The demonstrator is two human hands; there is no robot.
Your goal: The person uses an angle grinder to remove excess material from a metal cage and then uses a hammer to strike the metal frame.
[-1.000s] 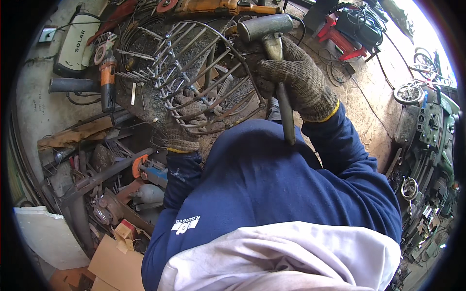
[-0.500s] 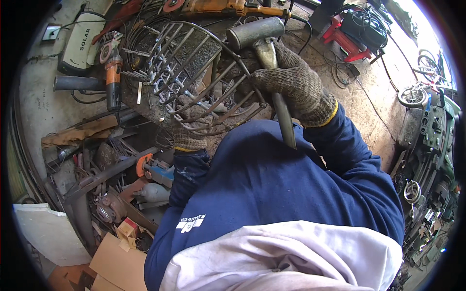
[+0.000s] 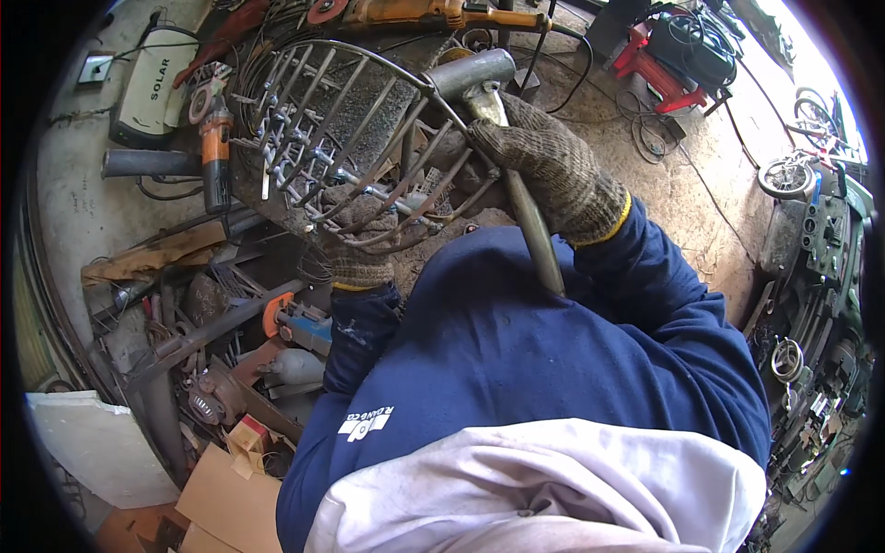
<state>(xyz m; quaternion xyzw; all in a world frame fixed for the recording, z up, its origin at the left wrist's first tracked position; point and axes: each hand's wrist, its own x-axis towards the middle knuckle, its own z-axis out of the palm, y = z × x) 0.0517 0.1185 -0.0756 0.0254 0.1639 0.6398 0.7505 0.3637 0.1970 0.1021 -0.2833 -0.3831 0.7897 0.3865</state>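
The right hand [image 3: 558, 170] grips the hammer [image 3: 533, 229], handle slanting near-right, head far-left; the left hand [image 3: 359, 212] clasps the frame [image 3: 371, 114], bars running near-left to far-right.

White case [image 3: 155, 81], upper left: one short word in dark capitals, running lengthwise along pale face. Dark blue sweatshirt [image 3: 516, 369]: white emblem [image 3: 367, 426] on chest, line of small white capitals beside it, both upside down in view. Pale grey surface [image 3: 69, 249], far left: faint dark scrawled marks, too small to read.
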